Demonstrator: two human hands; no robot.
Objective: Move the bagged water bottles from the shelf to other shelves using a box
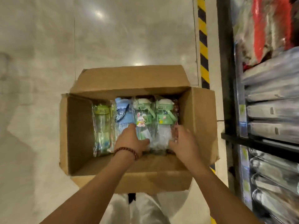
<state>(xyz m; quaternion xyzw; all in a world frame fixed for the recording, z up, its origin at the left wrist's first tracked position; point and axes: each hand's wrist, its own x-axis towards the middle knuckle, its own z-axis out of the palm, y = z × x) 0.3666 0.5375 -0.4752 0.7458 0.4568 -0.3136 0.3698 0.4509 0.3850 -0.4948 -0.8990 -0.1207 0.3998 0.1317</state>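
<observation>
Two bare forearms are seen reaching from 6 o'clock into an open cardboard box (200,113) standing on a pale floor (48,62). A beaded bracelet (127,151) is worn on the left wrist. White trousers (142,209) are visible below the box.

Four bagged bottles are laid side by side in the box, tops toward 12 o'clock: a yellow-green bottle (101,126) at 9 o'clock, a blue bottle (122,110) beside it, a rabbit bottle (142,115) at centre, and a green bottle (165,117) at 3 o'clock, near the box wall.

Left hand (131,139): fingers are curled onto the lower part of the rabbit bottle, thumb pressed on its bag. Right hand (182,143): fingers are curled round the right edge of the green bottle's bag. Both bottles are gripped while lying in the box.

All four box flaps are folded outward. At 3 o'clock a dark shelf (226,78) is stacked with plastic-wrapped goods (271,110). A yellow-black floor stripe (203,46) runs toward 12 o'clock beside the shelf.
</observation>
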